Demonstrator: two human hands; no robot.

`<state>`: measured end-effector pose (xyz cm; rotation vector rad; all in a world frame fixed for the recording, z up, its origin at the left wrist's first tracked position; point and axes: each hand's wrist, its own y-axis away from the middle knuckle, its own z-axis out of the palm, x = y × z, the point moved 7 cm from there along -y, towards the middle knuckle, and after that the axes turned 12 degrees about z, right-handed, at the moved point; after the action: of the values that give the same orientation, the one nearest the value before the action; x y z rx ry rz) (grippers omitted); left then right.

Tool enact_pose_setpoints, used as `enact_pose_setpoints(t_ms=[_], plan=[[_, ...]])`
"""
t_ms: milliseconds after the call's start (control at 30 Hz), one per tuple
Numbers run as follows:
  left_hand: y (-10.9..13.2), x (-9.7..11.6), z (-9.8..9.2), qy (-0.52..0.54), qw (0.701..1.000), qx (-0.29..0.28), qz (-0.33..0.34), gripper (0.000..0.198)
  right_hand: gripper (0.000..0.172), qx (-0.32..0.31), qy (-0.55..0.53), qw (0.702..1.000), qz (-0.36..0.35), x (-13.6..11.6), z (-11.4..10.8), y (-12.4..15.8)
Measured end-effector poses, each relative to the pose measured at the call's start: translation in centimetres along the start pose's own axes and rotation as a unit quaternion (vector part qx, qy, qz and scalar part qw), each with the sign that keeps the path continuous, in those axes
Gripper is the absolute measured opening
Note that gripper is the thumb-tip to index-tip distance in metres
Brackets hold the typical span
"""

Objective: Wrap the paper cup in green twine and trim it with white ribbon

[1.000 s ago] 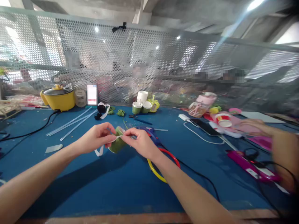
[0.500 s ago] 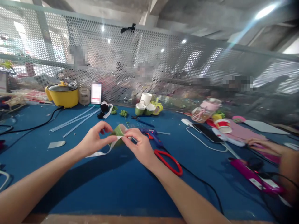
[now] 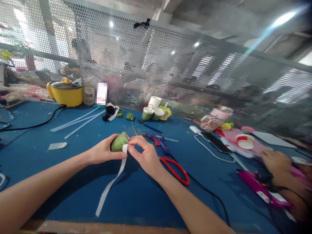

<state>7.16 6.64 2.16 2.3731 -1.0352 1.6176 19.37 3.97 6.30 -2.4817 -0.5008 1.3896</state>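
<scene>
A small cup wrapped in green yarn (image 3: 118,143) lies tilted in my left hand (image 3: 104,152), its open end turned to the right. The left fingers curl behind the cup and the thumb presses along its front, against a white ribbon (image 3: 112,182). From the cup's rim the ribbon hangs down toward me, its loose end low over the blue table. At the rim, my right hand (image 3: 147,156) is closed in a pinch where the ribbon meets the cup; its fingertips partly hide the spot. Just beyond that hand lies a blue glue gun (image 3: 159,140).
Yarn-wrapped cups (image 3: 147,113), green yarn (image 3: 130,116) and pliers (image 3: 149,126) lie farther back. Clear glue sticks (image 3: 78,122) and a yellow pot (image 3: 67,94) are left. At right are a phone (image 3: 215,142), a purple power strip (image 3: 260,188) and another person's hand (image 3: 278,162).
The cup has turned in my left hand, showing its green side, and the left thumb has come lower. The ribbon now hangs longer toward me. A red-and-white paper cup at right has shifted rightward.
</scene>
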Motion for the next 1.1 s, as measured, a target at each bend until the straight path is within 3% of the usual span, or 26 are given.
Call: enact_pose_setpoints(t_ms=[233,300,367,467,567,633,700,767,833,900,967,1033,1100], plan=[[0.2,-0.3,0.1,-0.007,1.000,0.005,-0.006,0.054,0.012,-0.069,0.049,0.996,0.033,-0.6,-0.4,-0.3],[0.1,-0.2,-0.2,-0.032,0.999,0.014,-0.006,0.058,0.021,-0.076,0.050,0.994,0.061,-0.5,-2.1,-1.0],[0.1,-0.2,-0.5,-0.058,0.998,0.019,-0.015,0.062,0.024,-0.016,0.060,0.991,0.115,0.5,-5.1,-2.1],[0.2,-0.6,-0.9,-0.105,0.994,0.010,-0.042,0.062,0.033,0.071,0.169,0.964,0.190,3.1,-9.4,-3.3],[0.2,-0.5,-1.2,-0.139,0.990,0.014,-0.035,0.060,0.019,0.081,0.277,0.924,0.251,6.6,-11.4,-3.6],[0.1,-0.2,-1.4,-0.149,0.988,0.017,-0.022,0.060,0.012,0.059,0.299,0.909,0.284,9.0,-11.4,-3.2],[0.1,0.0,-1.5,-0.149,0.989,0.015,-0.015,0.060,0.021,0.035,0.308,0.897,0.314,11.1,-10.9,-2.6],[0.0,0.3,-1.6,-0.146,0.989,0.014,-0.008,0.059,0.024,0.028,0.306,0.892,0.330,12.5,-10.3,-2.2],[0.0,0.5,-1.7,-0.149,0.989,0.012,-0.002,0.059,0.017,0.039,0.295,0.892,0.339,13.1,-10.1,-2.0],[-0.1,0.6,-1.8,-0.156,0.988,0.008,0.001,0.059,0.010,0.055,0.274,0.894,0.350,13.1,-10.2,-1.9],[-0.1,0.7,-1.9,-0.160,0.987,0.004,0.004,0.059,0.022,0.066,0.241,0.900,0.356,12.3,-10.4,-1.7],[-0.2,0.8,-1.8,-0.163,0.987,-0.005,0.007,0.060,0.028,0.064,0.199,0.915,0.345,10.7,-10.4,-1.5],[-0.2,0.8,-1.8,-0.168,0.986,-0.017,0.009,0.060,0.018,0.042,0.150,0.934,0.321,8.5,-10.0,-1.0]])
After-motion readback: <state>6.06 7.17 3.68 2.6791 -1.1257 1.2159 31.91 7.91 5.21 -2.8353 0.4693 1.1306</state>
